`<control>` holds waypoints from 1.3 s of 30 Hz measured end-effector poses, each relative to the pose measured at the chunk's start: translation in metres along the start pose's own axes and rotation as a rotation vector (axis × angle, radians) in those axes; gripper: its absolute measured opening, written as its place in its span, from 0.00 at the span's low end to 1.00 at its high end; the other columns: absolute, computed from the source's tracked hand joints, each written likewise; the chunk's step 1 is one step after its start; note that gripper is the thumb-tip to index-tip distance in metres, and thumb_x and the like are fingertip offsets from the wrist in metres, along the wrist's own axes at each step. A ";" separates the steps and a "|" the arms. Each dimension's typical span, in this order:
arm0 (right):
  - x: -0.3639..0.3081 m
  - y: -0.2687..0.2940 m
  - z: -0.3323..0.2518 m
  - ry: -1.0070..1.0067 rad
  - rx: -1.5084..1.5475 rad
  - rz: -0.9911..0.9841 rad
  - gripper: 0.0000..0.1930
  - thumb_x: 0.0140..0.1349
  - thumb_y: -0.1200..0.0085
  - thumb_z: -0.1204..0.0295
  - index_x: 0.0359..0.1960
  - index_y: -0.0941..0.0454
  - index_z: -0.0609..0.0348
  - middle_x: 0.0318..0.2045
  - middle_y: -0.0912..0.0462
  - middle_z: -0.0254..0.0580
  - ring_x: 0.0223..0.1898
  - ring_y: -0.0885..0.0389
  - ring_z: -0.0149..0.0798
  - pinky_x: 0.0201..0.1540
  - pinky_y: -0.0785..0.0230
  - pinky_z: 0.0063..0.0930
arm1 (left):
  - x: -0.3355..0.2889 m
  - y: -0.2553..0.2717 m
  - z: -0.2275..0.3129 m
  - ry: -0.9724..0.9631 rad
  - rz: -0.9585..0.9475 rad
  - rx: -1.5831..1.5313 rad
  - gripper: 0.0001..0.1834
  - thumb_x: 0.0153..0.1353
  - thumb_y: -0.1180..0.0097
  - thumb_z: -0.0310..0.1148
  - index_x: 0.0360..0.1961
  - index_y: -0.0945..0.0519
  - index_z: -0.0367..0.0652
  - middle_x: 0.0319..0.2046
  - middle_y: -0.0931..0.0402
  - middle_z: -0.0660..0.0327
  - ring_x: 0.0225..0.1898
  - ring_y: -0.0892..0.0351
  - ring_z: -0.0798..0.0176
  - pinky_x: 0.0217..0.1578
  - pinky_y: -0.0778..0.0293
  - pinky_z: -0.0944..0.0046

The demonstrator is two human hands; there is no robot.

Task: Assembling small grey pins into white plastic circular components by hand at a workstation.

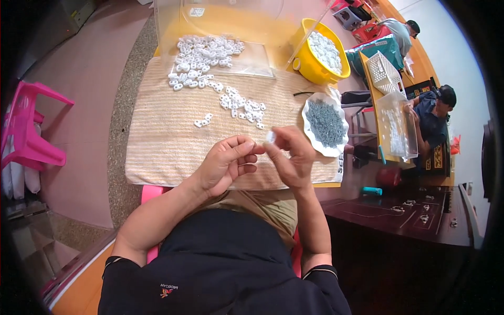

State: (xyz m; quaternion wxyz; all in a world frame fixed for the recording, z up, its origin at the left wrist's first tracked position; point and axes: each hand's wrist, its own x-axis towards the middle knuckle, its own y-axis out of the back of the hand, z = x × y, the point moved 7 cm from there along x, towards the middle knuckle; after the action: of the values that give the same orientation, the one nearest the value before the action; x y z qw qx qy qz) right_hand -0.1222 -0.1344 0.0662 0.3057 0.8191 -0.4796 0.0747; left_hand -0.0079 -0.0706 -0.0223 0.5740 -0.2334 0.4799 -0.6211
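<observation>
Over the near half of a towel-covered table (173, 142), my two hands meet fingertip to fingertip. A small white plastic piece (270, 137) is pinched between the thumb and fingers of my right hand (293, 157). My left hand (227, 164) is closed in a pinch just beside it; whatever its fingertips hold is too small to make out. Beyond my hands lie loose white two-holed plastic pieces (242, 107), with a few more white pieces (203, 121) to their left. A white scalloped dish (311, 143) of small grey metal-looking parts (326, 123) sits right of my right hand.
A larger heap of white pieces (207, 52) lies at the back in a clear plastic box (252, 58). Beside it stands a yellow basin (310, 65) filled with white pieces. A pink stool (39, 136) is at far left. Two people work at tables on the right.
</observation>
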 end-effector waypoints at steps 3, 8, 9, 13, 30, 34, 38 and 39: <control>0.018 0.030 -0.002 -0.009 -0.039 0.132 0.15 0.56 0.40 0.83 0.46 0.23 0.67 0.31 0.27 0.32 0.30 0.30 0.22 0.31 0.37 0.14 | -0.003 -0.003 0.001 0.005 0.025 0.038 0.05 0.66 0.45 0.33 0.40 0.23 0.45 0.41 0.20 0.60 0.36 0.23 0.74 0.40 0.23 0.69; 0.071 0.093 0.001 0.010 -0.145 0.386 0.14 0.59 0.40 0.78 0.46 0.22 0.69 0.29 0.19 0.38 0.26 0.22 0.24 0.30 0.30 0.15 | -0.003 -0.002 0.001 -0.016 0.041 0.128 0.06 0.65 0.45 0.30 0.41 0.24 0.42 0.41 0.20 0.57 0.36 0.22 0.72 0.40 0.22 0.66; 0.085 0.105 0.005 -0.061 -0.167 0.434 0.14 0.60 0.40 0.76 0.46 0.22 0.69 0.30 0.18 0.39 0.27 0.21 0.24 0.30 0.29 0.15 | -0.005 -0.003 0.001 -0.023 0.039 0.133 0.06 0.65 0.45 0.30 0.41 0.24 0.42 0.41 0.20 0.57 0.36 0.22 0.72 0.40 0.22 0.66; 0.151 0.147 0.055 -0.054 -0.513 0.392 0.16 0.58 0.37 0.72 0.45 0.20 0.70 0.30 0.18 0.38 0.27 0.23 0.27 0.29 0.30 0.16 | -0.007 -0.012 -0.002 -0.097 0.004 0.285 0.07 0.63 0.42 0.28 0.40 0.23 0.38 0.40 0.20 0.56 0.36 0.23 0.71 0.40 0.23 0.68; -0.024 0.195 0.079 -0.117 -0.502 0.496 0.07 0.61 0.43 0.78 0.41 0.20 0.66 0.30 0.22 0.32 0.28 0.26 0.23 0.30 0.34 0.17 | -0.017 -0.040 -0.020 -0.423 -0.012 1.131 0.07 0.54 0.37 0.20 0.33 0.22 0.37 0.39 0.20 0.56 0.41 0.21 0.67 0.41 0.26 0.69; -0.061 0.216 0.092 -0.172 -0.540 0.623 0.08 0.61 0.43 0.78 0.41 0.20 0.67 0.31 0.20 0.37 0.31 0.24 0.27 0.35 0.31 0.21 | -0.016 -0.037 -0.023 -0.403 0.051 1.175 0.05 0.54 0.38 0.20 0.32 0.21 0.37 0.39 0.20 0.57 0.39 0.21 0.68 0.39 0.27 0.70; -0.083 0.221 0.104 -0.269 -0.653 0.654 0.08 0.62 0.46 0.75 0.41 0.20 0.66 0.35 0.19 0.44 0.35 0.20 0.40 0.41 0.29 0.30 | -0.015 -0.037 -0.026 -0.382 0.112 1.200 0.05 0.55 0.38 0.20 0.32 0.20 0.36 0.38 0.20 0.57 0.38 0.22 0.69 0.37 0.27 0.71; -0.087 0.220 0.109 -0.320 -0.693 0.620 0.09 0.63 0.47 0.74 0.41 0.20 0.66 0.36 0.19 0.46 0.37 0.20 0.44 0.42 0.28 0.32 | -0.015 -0.038 -0.026 -0.412 0.109 1.228 0.05 0.54 0.38 0.20 0.32 0.20 0.36 0.38 0.20 0.57 0.37 0.22 0.69 0.37 0.27 0.71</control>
State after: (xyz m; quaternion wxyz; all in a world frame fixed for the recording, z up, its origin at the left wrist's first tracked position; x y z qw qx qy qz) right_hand -0.3692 -0.2100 0.0372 0.4461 0.4890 -0.7385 -0.1283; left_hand -0.0448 -0.0520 0.0028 0.7138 0.0474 -0.0712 -0.6951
